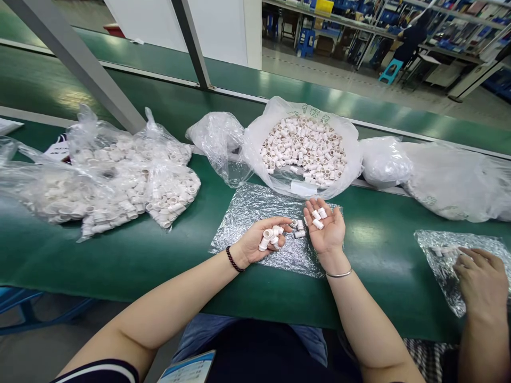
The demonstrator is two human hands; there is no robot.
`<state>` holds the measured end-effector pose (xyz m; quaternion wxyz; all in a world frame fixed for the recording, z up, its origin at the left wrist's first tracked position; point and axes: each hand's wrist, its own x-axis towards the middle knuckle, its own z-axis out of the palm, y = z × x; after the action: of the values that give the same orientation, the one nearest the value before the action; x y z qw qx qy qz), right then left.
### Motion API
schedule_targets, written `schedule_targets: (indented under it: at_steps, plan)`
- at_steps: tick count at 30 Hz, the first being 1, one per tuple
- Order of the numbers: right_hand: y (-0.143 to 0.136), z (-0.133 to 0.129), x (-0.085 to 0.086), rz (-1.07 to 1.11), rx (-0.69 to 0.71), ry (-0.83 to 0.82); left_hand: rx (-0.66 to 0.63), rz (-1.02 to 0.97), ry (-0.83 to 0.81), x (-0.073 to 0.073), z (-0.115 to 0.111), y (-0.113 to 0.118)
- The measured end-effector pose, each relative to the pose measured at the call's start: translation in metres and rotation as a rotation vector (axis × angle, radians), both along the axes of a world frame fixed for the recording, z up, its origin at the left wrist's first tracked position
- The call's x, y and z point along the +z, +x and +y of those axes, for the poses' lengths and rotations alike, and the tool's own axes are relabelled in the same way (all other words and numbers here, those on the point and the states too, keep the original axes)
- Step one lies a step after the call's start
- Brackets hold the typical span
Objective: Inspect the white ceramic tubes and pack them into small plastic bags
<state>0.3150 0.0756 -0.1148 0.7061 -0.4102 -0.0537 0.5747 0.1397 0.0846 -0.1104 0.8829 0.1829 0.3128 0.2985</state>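
Observation:
Several white fittings (267, 239) lie in my left hand (257, 242), its palm up and its fingers curled round them. My right hand (327, 231) is palm up with its fingers bent a little, cradling three or so white fittings (318, 224). A few more fittings (299, 233) rest between my hands on a clear crinkled plastic sheet (235, 218). Just beyond the sheet stands an open plastic bag (353, 154), full of loose white fittings (303, 143), with a pale label at its near side.
Filled clear bags (171, 194) of fittings cover the left of the green table (179, 266). Behind, bunched bags (385, 159) flank the open one. At the right, another person's hand (483, 282) touches a second plastic sheet (447, 287). A slanting grey post (80, 64) rises at the left.

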Motion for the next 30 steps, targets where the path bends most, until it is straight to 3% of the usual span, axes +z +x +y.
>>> schedule_targets:
  at_steps: [13, 21, 30]
  plan:
    - [-0.008, 0.000, 0.000, -0.178, -0.065, 0.064, -0.251, -0.036, 0.019, -0.011, -0.007, 0.001]
    - [-0.007, -0.003, -0.010, -0.442, -0.102, 0.151, -0.087, -0.028, -0.023, -0.002, -0.005, 0.000]
    - [-0.005, 0.002, -0.015, -0.465, -0.200, 0.099, 0.028, 0.007, -0.037, -0.006, -0.001, 0.002]
